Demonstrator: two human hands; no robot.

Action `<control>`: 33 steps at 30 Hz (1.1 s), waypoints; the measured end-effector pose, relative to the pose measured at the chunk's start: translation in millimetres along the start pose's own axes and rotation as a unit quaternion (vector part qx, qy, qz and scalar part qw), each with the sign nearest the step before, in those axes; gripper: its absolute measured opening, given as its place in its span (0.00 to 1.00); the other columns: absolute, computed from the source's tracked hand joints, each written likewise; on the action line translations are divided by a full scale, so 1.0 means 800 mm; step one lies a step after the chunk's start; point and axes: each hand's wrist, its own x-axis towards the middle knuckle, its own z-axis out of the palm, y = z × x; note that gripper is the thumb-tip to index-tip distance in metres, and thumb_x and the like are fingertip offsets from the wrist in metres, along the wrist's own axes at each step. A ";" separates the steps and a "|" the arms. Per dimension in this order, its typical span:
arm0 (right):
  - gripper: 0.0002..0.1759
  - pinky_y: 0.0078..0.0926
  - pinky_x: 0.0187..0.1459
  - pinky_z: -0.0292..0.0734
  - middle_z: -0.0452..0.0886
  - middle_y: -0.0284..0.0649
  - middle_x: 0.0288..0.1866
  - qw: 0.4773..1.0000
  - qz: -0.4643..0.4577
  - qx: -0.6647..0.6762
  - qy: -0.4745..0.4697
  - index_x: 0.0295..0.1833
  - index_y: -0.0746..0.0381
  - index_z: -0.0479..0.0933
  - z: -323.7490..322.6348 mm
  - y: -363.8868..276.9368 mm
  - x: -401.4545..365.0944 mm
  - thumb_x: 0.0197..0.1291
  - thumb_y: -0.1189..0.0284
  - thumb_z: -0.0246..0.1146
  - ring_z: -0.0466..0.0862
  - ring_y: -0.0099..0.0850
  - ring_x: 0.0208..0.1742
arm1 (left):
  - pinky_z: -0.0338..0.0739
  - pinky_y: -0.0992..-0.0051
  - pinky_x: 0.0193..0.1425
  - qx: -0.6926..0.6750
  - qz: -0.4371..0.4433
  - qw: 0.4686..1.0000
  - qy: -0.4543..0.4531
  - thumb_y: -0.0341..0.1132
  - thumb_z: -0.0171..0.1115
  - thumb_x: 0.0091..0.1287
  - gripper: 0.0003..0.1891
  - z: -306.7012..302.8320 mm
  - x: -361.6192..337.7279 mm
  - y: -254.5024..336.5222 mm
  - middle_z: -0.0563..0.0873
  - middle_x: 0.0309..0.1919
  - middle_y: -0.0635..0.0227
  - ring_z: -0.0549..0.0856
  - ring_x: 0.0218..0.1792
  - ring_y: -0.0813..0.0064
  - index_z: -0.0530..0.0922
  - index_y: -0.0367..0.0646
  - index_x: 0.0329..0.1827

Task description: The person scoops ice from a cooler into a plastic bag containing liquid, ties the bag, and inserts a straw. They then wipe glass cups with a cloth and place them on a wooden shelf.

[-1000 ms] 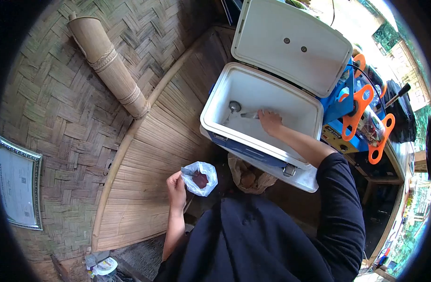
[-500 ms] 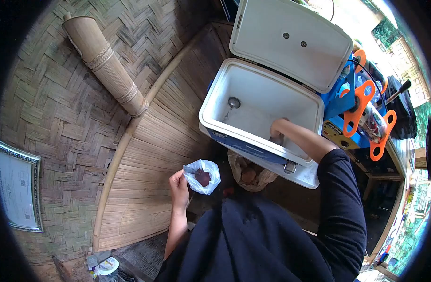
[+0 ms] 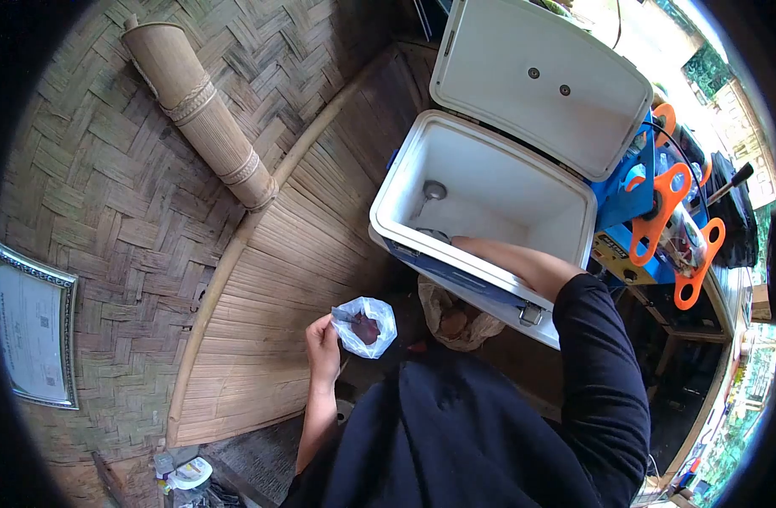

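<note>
My left hand (image 3: 322, 349) pinches the rim of a translucent plastic bag (image 3: 380, 340), its mouth wide and dark reddish-brown contents (image 3: 365, 328) inside. My right arm reaches over the front wall of a white-lined cooler box (image 3: 483, 169). Only part of my right hand (image 3: 464, 243) shows, its fingers mostly hidden by that wall. Just ahead of it is a round grey metal-looking utensil (image 3: 434, 234), which appears to be in its grip. A second round metal piece (image 3: 434, 190) lies toward the left inside the cooler.
The cooler's lid (image 3: 540, 85) stands raised behind it. Below the front wall sits another plastic bag (image 3: 456, 322) with brown contents. A blue machine with orange handles (image 3: 659, 216) is at the right. A woven wall with a bamboo tube (image 3: 206, 118) and a slatted bamboo panel (image 3: 269, 313) border the left.
My right hand has moved left inside the cooler, and the grey utensil now shows ahead of it. My left hand still holds the bag. The view has shifted slightly.
</note>
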 end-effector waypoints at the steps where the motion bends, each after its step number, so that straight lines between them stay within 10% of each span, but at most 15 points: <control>1: 0.14 0.36 0.21 0.65 0.77 0.41 0.27 1.000 -0.004 0.004 0.006 0.35 0.69 0.80 0.001 -0.002 0.005 0.53 0.69 0.56 0.73 0.29 0.22 | 0.67 0.84 0.34 0.003 -0.004 1.000 -0.012 0.31 0.50 0.72 0.13 -0.003 0.001 0.002 0.80 0.28 0.79 0.73 0.31 0.90 0.81 0.30 0.37; 13: 0.14 0.24 0.22 0.67 0.77 0.36 0.29 0.998 0.020 0.011 -0.065 0.36 0.65 0.79 -0.038 -0.069 -0.066 0.60 0.67 0.52 0.73 0.22 0.22 | 0.64 0.85 0.32 0.003 0.007 1.000 -0.023 0.33 0.50 0.73 0.14 -0.004 0.015 0.002 0.77 0.26 0.82 0.71 0.29 0.92 0.79 0.32 0.34; 22: 0.15 0.22 0.22 0.58 0.65 0.27 0.20 0.988 -0.066 0.104 0.093 0.39 0.64 0.77 -0.080 -0.097 -0.162 0.60 0.64 0.50 0.63 0.19 0.21 | 0.60 0.84 0.30 -0.029 0.032 0.998 -0.049 0.33 0.49 0.73 0.15 0.030 0.037 0.016 0.74 0.24 0.83 0.67 0.27 0.92 0.76 0.36 0.28; 33: 0.48 0.27 0.32 0.70 0.75 0.37 0.24 0.968 -0.012 -0.014 0.251 0.30 0.66 0.79 -0.092 -0.097 -0.216 0.44 0.24 0.52 0.76 0.29 0.28 | 0.57 0.83 0.28 -0.052 0.031 0.994 -0.093 0.35 0.49 0.73 0.16 0.054 0.043 0.037 0.71 0.21 0.84 0.65 0.25 0.92 0.74 0.39 0.25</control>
